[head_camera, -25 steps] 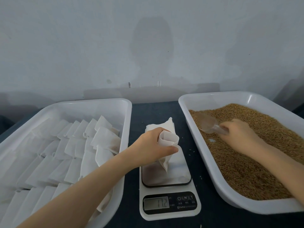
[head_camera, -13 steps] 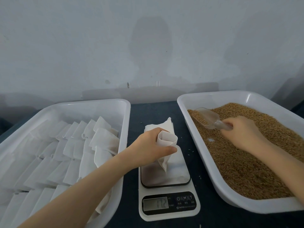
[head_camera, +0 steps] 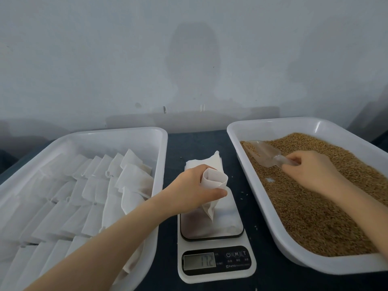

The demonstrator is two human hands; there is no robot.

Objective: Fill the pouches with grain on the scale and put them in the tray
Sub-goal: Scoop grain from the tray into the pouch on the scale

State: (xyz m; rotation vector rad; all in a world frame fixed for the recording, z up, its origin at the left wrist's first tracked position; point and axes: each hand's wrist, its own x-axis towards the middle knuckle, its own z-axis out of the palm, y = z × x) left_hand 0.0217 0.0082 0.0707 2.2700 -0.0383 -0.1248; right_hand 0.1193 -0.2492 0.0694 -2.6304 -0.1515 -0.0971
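Pale wall [head_camera: 88, 59] — blotchy darker patches, dark blue tabletop [head_camera: 195, 145] against it, soft even light

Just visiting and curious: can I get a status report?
Left hand holds open pouch on scale. Right hand grips scoop, some grain aboard, in grain tray. Nothing blocking the pour.

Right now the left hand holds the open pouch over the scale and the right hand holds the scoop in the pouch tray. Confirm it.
Wrong tray: the head view shows the right hand holding the scoop in the grain tray. The rest stands.
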